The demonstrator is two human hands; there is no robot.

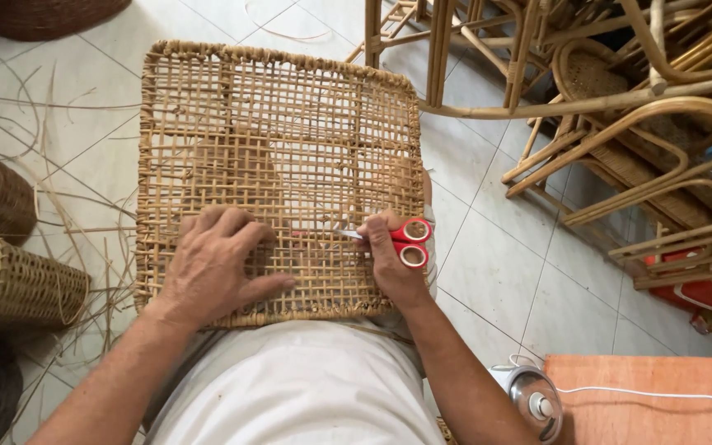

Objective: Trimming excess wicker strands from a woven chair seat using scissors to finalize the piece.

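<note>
A square woven rattan panel (282,132) with an open grid lies across my lap, its far edge toward the tiled floor. My left hand (212,264) rests flat on the panel's near left part, fingers spread and pressing down. My right hand (389,259) grips red-handled scissors (409,241) at the panel's near right part. The blades point left, low against the weave. The blade tips are partly hidden among the strands.
Woven baskets (10,280) and loose rattan strips (67,206) lie on the floor at left. Stacked rattan chair frames (620,107) crowd the upper right. An orange wooden board (653,395) with a white cable and a small round metal device (533,400) sit at lower right.
</note>
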